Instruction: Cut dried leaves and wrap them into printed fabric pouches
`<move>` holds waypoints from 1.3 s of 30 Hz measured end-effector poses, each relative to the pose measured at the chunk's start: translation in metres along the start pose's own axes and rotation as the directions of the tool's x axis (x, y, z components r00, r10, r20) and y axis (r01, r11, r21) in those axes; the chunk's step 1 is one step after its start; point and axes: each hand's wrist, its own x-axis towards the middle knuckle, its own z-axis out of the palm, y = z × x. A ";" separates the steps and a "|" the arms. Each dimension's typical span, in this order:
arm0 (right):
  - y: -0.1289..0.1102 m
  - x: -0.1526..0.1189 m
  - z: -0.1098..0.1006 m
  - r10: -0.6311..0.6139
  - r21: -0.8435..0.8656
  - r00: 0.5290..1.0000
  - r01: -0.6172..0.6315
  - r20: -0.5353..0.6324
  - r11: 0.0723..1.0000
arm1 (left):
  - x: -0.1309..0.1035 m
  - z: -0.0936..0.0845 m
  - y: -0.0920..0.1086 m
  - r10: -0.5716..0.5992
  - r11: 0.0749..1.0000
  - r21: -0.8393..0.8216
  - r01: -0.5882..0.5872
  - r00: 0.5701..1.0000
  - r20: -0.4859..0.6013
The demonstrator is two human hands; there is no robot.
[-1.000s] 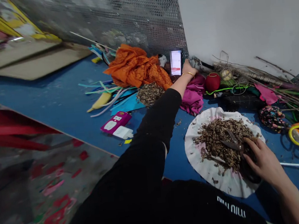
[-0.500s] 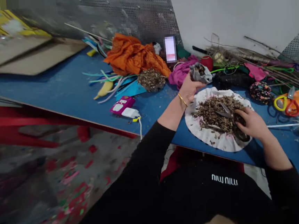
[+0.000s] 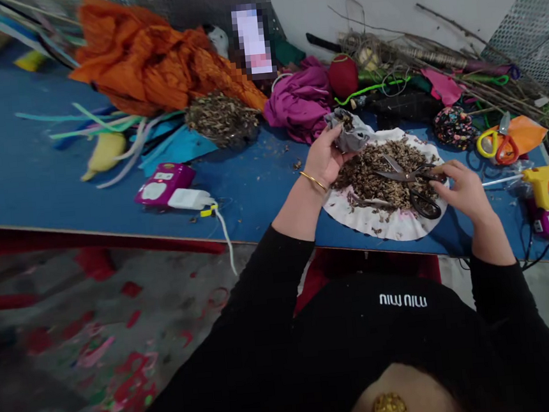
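Over white cloth (image 3: 401, 229): scissors (image 3: 410, 177) sideways, blades (image 3: 391, 175) leftward; right grip (image 3: 463, 191) holding handle (image 3: 433, 176), left grip (image 3: 323, 159) grey bundle (image 3: 354, 137).

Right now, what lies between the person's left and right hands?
The head view shows brown scraps on a white cloth, with open scissors on top, the right hand gripping one handle.

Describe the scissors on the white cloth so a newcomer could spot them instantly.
Along the front edge of the blue table, find the round white cloth piled with loose brown bits. Over that pile are the scissors, blades apart, one handle held by the right hand. Dark handles set them apart from the other pair farther right, with yellow and red handles.
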 end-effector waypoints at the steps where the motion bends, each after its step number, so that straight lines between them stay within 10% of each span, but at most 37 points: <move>1: -0.003 -0.006 0.002 -0.005 -0.037 0.999 0.007 0.047 0.999 | 0.000 -0.001 0.001 0.014 0.999 0.034 -0.014 1.000 -0.005; 16: -0.037 -0.012 0.020 0.076 -0.490 0.969 0.051 0.235 0.870 | -0.009 0.006 0.000 -0.052 0.998 0.049 0.050 0.997 0.056; 28: -0.033 0.006 0.008 0.218 -0.420 0.954 -0.115 0.206 0.900 | -0.003 0.007 -0.003 -0.068 0.998 0.011 0.067 0.994 0.088; 39: -0.014 0.004 -0.013 -0.048 0.000 0.996 0.048 -0.079 0.999 | -0.001 0.006 -0.006 -0.089 0.995 -0.033 0.093 0.991 0.100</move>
